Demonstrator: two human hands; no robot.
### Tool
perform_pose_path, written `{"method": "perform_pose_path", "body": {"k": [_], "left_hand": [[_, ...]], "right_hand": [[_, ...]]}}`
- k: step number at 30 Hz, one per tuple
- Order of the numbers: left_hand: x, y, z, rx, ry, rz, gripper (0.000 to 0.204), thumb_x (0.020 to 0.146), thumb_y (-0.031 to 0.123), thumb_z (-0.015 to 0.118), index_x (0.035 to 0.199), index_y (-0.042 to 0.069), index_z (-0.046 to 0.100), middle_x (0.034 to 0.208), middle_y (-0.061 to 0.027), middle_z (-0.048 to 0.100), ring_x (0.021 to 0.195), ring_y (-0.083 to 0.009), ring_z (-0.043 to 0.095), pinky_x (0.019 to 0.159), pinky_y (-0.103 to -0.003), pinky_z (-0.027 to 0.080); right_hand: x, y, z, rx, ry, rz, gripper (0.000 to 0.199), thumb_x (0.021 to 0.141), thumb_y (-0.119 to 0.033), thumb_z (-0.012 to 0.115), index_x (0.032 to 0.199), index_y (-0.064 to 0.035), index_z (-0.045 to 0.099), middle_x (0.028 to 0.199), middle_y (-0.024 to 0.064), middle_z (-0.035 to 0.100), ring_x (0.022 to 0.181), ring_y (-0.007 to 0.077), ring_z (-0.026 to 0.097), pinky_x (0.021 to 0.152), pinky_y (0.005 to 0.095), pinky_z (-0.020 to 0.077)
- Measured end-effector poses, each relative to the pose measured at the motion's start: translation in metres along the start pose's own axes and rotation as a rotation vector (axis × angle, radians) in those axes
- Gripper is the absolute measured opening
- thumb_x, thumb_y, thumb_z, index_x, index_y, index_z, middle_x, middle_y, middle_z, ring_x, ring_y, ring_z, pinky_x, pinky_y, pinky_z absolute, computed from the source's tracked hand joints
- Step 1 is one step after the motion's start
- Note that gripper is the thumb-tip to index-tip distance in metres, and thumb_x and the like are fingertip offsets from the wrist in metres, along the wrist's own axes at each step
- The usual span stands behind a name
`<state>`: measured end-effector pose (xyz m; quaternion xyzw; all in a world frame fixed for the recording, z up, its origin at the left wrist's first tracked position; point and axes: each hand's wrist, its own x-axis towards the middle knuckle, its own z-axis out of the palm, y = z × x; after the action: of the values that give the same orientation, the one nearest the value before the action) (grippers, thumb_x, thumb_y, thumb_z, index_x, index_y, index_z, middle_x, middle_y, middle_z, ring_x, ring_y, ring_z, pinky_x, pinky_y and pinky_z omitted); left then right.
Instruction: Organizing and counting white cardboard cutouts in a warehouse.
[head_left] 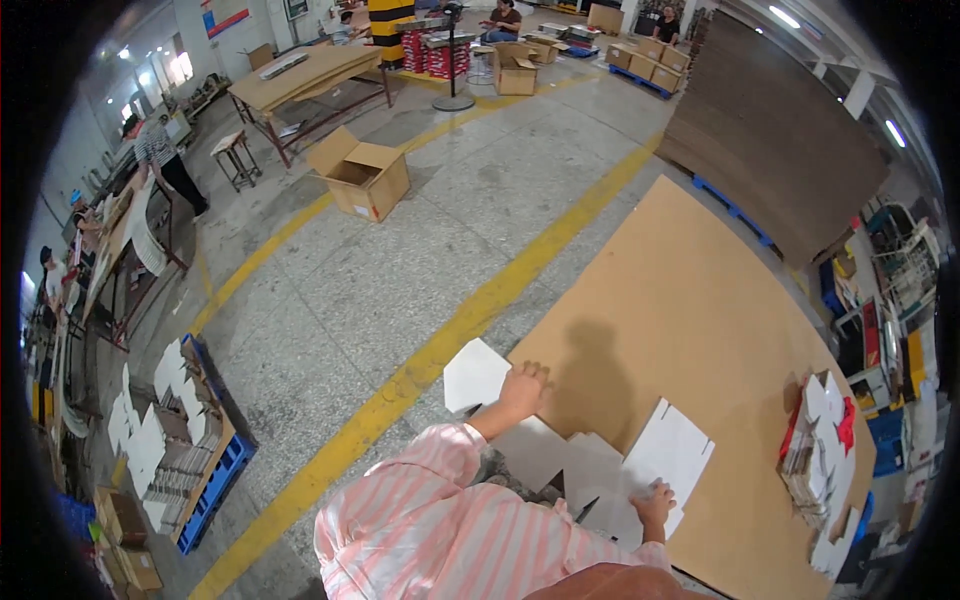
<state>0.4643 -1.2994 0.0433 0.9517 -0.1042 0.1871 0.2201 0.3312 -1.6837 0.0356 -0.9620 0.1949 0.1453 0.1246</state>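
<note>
A white die-cut box blank [665, 450] with flaps and slots lies before me on a table topped with brown cardboard [690, 290]. My left hand [522, 390] rests beside its left flap [476, 375], fingers stretched over the edge onto the brown surface. On the right panel lies my right hand [655, 505], fingers apart and slightly bent, pressing the white board. Neither hand appears wrapped around anything. Part of the blank's near side is hidden by my striped pink-and-white sleeve [440, 520].
Stacked white blanks with a red piece [820, 450] lie at the table's right. Left, more blanks [180, 440] sit on a blue pallet [215, 495]. An open carton [365, 180] stands on the floor. A tall brown cardboard stack [770, 130] rises far right. People work farther back.
</note>
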Motion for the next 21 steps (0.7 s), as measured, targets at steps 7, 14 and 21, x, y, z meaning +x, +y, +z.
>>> {"method": "perform_pose_path", "body": {"k": [7,14,21], "left_hand": [[-0.052,0.003,0.015,0.086,-0.161,-0.163,0.023,0.074,0.026,0.052,0.085,0.007,0.060,0.090,-0.0110,0.056,0.089,-0.0274,0.049,0.077,-0.043,0.038],[-0.051,0.006,0.020,0.121,0.073,0.019,0.032,0.072,0.023,0.055,0.099,0.005,0.056,0.115,-0.0169,0.049,0.113,-0.0325,0.041,0.092,-0.046,0.032],[-0.046,0.012,0.013,0.160,-0.128,-0.069,0.042,0.076,0.024,0.055,0.113,0.005,0.050,0.131,-0.0200,0.036,0.126,-0.0371,0.027,0.101,-0.051,0.024]], "right_hand": [[-0.009,-0.024,-0.005,-0.041,0.127,0.008,0.067,0.060,-0.033,0.070,0.117,-0.0086,0.044,0.120,0.0159,0.041,0.110,0.0384,0.038,0.093,0.0486,0.0322],[0.009,0.000,0.041,0.033,0.459,-0.233,0.074,0.073,-0.041,0.057,0.130,-0.0018,0.031,0.141,0.0189,0.021,0.132,0.0366,0.014,0.105,0.0517,0.0104],[0.004,-0.008,0.033,-0.064,0.230,-0.147,0.079,0.078,-0.045,0.051,0.136,-0.0023,0.021,0.145,0.0183,0.012,0.135,0.0338,0.004,0.107,0.0499,0.0031]]}}
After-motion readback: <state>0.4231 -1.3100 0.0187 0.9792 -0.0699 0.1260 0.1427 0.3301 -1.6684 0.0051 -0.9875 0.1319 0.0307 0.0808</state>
